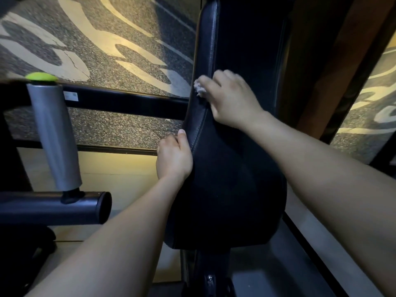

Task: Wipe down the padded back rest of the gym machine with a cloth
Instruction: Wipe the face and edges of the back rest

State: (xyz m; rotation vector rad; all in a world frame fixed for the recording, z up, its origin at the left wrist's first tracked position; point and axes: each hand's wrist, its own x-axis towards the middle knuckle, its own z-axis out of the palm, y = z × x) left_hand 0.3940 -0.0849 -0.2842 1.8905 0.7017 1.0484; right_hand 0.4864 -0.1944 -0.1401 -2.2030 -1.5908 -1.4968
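While the right hand (232,101) presses a pale cloth (199,87) against the black pad (235,179), its fingers (217,79) are bent over the wad and clamped on it, though blur hides their tips. The cloth pokes out just left of those fingers, touching the pad's stitched left edge. Below them, nearer the camera, the left hand (173,160) grips the same edge: its thumb (183,139) lies along the front face, and the other fingers wrap behind the pad, out of sight. The pad runs on past the right fingers to the top of the view and widens below the left ones. Well left of the left fingers, a grey post (53,136) with a green cap (41,76) rises from a dark tube (64,207). Beyond both hands lies speckled floor (132,61) with pale painted shapes.
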